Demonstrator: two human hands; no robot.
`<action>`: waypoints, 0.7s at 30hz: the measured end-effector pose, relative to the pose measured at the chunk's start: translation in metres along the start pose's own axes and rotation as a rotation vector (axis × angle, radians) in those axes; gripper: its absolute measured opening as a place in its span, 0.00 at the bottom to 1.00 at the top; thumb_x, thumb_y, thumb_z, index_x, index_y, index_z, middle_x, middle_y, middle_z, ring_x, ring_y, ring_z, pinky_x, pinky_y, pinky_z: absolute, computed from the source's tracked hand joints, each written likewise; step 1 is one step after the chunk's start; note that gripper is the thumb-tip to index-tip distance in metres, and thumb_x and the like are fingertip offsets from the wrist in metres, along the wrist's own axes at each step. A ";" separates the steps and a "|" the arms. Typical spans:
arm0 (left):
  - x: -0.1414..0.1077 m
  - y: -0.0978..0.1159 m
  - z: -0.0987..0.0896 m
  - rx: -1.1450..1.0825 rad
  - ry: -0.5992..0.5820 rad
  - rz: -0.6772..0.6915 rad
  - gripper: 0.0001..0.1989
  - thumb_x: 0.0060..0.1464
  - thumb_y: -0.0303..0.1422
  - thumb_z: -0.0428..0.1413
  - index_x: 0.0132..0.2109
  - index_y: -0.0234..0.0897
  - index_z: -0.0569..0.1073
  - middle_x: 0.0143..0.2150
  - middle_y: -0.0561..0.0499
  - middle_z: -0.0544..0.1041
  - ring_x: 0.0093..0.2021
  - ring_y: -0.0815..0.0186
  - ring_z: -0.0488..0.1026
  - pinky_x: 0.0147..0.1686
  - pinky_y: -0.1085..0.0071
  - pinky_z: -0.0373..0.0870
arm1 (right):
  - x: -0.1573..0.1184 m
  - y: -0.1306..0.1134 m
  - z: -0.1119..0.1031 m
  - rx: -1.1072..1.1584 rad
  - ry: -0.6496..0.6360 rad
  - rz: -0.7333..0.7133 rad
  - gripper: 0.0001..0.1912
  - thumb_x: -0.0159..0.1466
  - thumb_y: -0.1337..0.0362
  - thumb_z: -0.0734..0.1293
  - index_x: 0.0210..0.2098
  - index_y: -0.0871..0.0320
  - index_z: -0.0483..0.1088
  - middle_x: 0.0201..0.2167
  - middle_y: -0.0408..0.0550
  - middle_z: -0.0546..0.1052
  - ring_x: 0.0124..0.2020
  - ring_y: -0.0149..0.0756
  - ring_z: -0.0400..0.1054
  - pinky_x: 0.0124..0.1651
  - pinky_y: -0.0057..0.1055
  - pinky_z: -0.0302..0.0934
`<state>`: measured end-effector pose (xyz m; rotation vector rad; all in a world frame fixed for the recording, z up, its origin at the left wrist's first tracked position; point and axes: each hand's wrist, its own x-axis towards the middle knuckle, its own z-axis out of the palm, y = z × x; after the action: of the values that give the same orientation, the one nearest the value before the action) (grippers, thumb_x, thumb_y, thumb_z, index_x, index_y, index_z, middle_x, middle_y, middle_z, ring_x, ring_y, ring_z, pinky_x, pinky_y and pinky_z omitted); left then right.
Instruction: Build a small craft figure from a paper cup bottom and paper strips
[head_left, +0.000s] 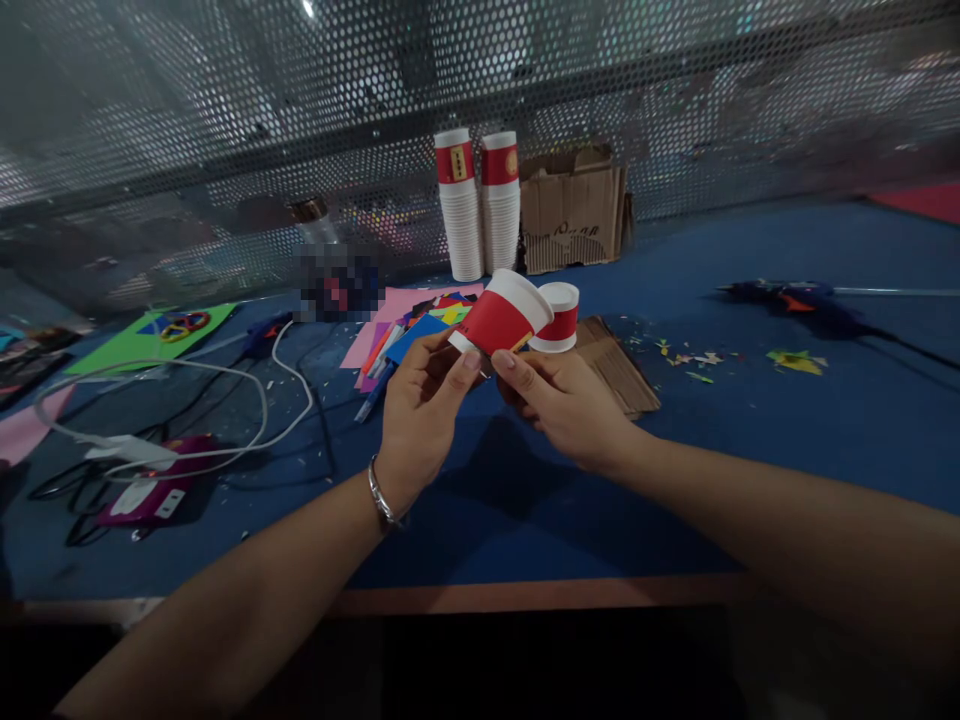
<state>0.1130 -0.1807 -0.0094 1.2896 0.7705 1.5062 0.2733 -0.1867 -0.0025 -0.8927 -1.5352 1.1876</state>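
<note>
A red and white paper cup (499, 315) is held tilted above the blue table, its white rim up and to the right. My left hand (427, 410) grips its lower left side, thumb in front and the other fingers mostly hidden behind. From the right, my right hand (562, 400) pinches the cup's lower edge with its thumb. Just behind stands a second red and white paper cup (559, 318), upside down beside a flat piece of corrugated cardboard (619, 365).
Two tall stacks of paper cups (461, 220) stand at the back next to a cardboard box (574, 215). Coloured paper and markers (382, 350) lie left of centre. A purple power strip (157, 490) with looping cables is at left; a glue gun (802, 305) rests at right near paper scraps (796, 361).
</note>
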 end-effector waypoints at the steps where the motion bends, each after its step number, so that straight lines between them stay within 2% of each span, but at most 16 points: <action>1: 0.000 0.000 0.000 0.005 0.004 0.001 0.18 0.57 0.42 0.67 0.51 0.40 0.76 0.48 0.47 0.82 0.48 0.63 0.80 0.53 0.61 0.78 | 0.000 0.000 0.000 -0.003 -0.002 -0.002 0.33 0.67 0.34 0.64 0.24 0.56 0.63 0.21 0.39 0.62 0.22 0.26 0.52 0.23 0.30 0.44; 8: 0.001 0.001 -0.002 0.107 0.001 0.034 0.19 0.57 0.42 0.68 0.52 0.40 0.76 0.48 0.47 0.82 0.48 0.63 0.80 0.55 0.61 0.77 | 0.001 0.000 0.001 -0.016 0.021 -0.012 0.32 0.68 0.35 0.64 0.24 0.56 0.63 0.20 0.38 0.61 0.21 0.25 0.51 0.23 0.29 0.44; 14: 0.004 0.005 -0.005 0.231 0.012 0.091 0.21 0.56 0.41 0.68 0.52 0.38 0.75 0.48 0.47 0.82 0.47 0.62 0.80 0.51 0.62 0.78 | 0.001 -0.002 0.001 0.003 0.014 0.025 0.32 0.67 0.34 0.64 0.25 0.56 0.64 0.21 0.38 0.62 0.21 0.25 0.51 0.22 0.28 0.43; 21: 0.008 0.003 -0.010 0.252 0.006 0.154 0.21 0.58 0.41 0.67 0.55 0.38 0.75 0.50 0.46 0.82 0.48 0.63 0.81 0.51 0.65 0.78 | 0.002 -0.005 0.000 0.058 -0.015 0.091 0.31 0.66 0.35 0.66 0.26 0.57 0.65 0.22 0.39 0.62 0.21 0.25 0.51 0.22 0.28 0.42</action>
<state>0.1029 -0.1730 -0.0068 1.5628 0.9043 1.5711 0.2725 -0.1860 0.0032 -0.9252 -1.4776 1.3007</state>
